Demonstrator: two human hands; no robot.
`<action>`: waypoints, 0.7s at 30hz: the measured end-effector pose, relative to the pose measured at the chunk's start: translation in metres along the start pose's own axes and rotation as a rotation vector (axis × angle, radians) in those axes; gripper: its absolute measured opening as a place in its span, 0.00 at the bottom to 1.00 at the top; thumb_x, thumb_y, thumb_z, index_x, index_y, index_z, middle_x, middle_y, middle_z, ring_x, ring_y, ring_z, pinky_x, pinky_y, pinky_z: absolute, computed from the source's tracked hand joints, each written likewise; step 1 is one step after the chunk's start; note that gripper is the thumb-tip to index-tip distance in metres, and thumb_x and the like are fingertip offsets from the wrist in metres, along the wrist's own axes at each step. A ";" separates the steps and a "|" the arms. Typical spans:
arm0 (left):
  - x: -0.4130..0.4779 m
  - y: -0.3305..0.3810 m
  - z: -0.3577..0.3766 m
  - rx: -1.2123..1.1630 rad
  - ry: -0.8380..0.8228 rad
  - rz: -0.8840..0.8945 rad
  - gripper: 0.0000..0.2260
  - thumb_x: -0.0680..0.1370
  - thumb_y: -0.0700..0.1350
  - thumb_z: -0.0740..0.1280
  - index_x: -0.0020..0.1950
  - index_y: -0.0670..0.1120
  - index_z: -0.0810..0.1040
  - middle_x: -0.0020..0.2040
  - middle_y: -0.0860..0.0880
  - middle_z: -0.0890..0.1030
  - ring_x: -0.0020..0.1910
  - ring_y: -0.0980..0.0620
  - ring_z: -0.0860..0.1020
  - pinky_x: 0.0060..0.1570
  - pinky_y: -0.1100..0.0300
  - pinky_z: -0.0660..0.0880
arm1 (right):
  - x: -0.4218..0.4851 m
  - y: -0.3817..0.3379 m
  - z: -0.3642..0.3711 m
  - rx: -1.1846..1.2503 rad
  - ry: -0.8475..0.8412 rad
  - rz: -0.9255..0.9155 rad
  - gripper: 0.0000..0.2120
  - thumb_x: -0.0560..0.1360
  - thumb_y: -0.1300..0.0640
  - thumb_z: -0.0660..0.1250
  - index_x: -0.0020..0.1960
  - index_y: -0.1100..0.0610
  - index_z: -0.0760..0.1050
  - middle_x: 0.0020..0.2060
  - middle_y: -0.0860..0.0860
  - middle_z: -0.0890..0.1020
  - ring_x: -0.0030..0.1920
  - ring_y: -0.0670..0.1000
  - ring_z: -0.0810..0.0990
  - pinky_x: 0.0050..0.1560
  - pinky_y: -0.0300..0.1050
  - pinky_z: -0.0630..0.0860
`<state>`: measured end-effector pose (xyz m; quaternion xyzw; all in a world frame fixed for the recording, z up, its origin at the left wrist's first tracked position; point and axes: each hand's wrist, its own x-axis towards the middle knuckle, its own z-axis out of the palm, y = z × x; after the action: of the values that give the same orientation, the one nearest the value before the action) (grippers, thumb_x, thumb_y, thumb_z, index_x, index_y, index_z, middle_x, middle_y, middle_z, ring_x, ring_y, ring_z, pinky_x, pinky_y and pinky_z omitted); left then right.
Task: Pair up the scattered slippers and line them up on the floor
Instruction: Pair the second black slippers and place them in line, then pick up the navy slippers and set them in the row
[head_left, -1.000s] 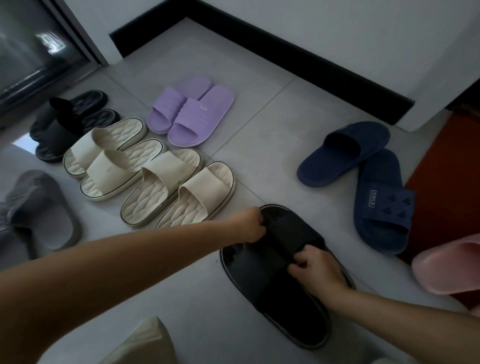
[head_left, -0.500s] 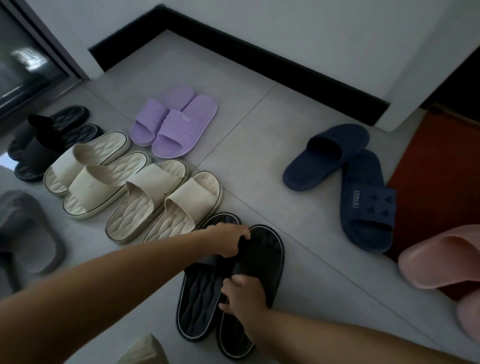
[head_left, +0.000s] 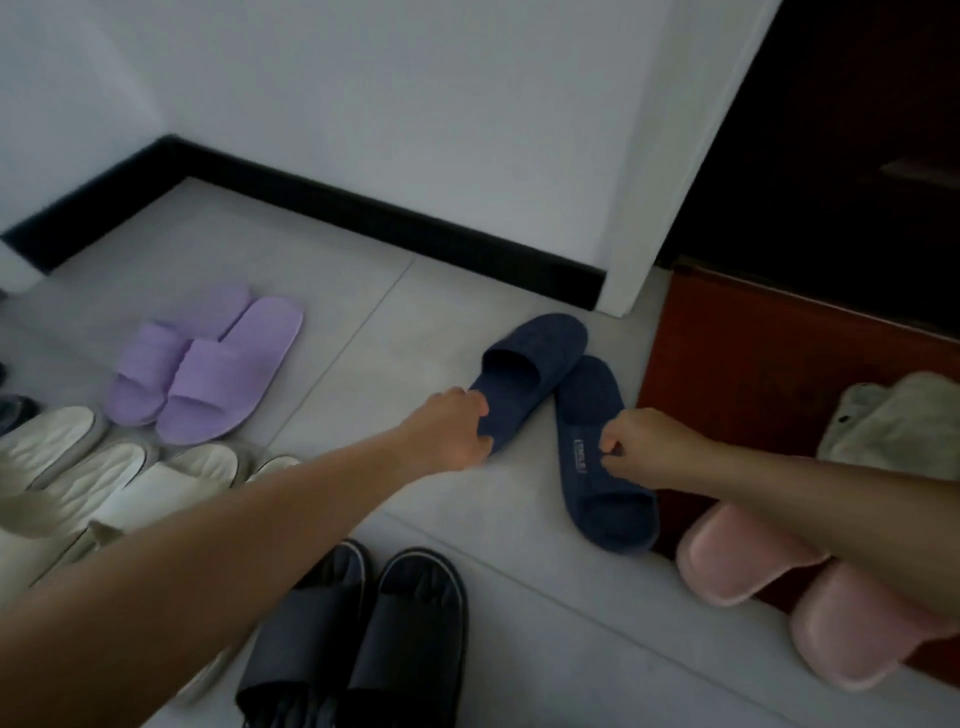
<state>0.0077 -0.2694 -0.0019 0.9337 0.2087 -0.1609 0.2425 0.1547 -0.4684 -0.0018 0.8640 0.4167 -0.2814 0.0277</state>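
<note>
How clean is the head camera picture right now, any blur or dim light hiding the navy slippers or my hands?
Head view: dim, flat light with no glare; motion blur smears the cream slippers at the left edge; wide-angle bend bows the baseboard. The navy slippers, left hand and right hand read clearly, though the strap label is illegible.

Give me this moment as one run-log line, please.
left hand: grips far navy slipper | right hand: pinches near navy slipper
</note>
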 end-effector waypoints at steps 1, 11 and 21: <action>0.011 0.010 -0.004 0.013 0.002 0.000 0.23 0.77 0.48 0.63 0.70 0.43 0.66 0.68 0.41 0.69 0.66 0.41 0.69 0.63 0.54 0.68 | 0.007 0.008 0.002 0.002 0.035 -0.011 0.11 0.76 0.56 0.62 0.49 0.63 0.77 0.49 0.57 0.78 0.50 0.56 0.77 0.51 0.51 0.76; 0.109 0.057 0.037 -0.144 0.054 -0.173 0.15 0.79 0.48 0.61 0.54 0.36 0.73 0.53 0.38 0.79 0.51 0.39 0.77 0.44 0.55 0.71 | 0.053 0.032 0.047 -0.048 0.149 -0.062 0.19 0.76 0.42 0.58 0.56 0.55 0.72 0.53 0.54 0.79 0.51 0.55 0.77 0.50 0.48 0.72; 0.146 0.051 0.049 -0.868 0.448 -0.473 0.16 0.78 0.43 0.64 0.31 0.41 0.68 0.29 0.43 0.71 0.33 0.44 0.72 0.38 0.55 0.70 | 0.062 0.036 0.042 0.259 0.168 -0.043 0.13 0.74 0.40 0.61 0.40 0.49 0.72 0.38 0.46 0.77 0.45 0.53 0.78 0.34 0.44 0.68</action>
<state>0.1481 -0.2899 -0.0815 0.6866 0.5071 0.0928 0.5126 0.1926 -0.4604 -0.0752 0.8718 0.3961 -0.2598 -0.1250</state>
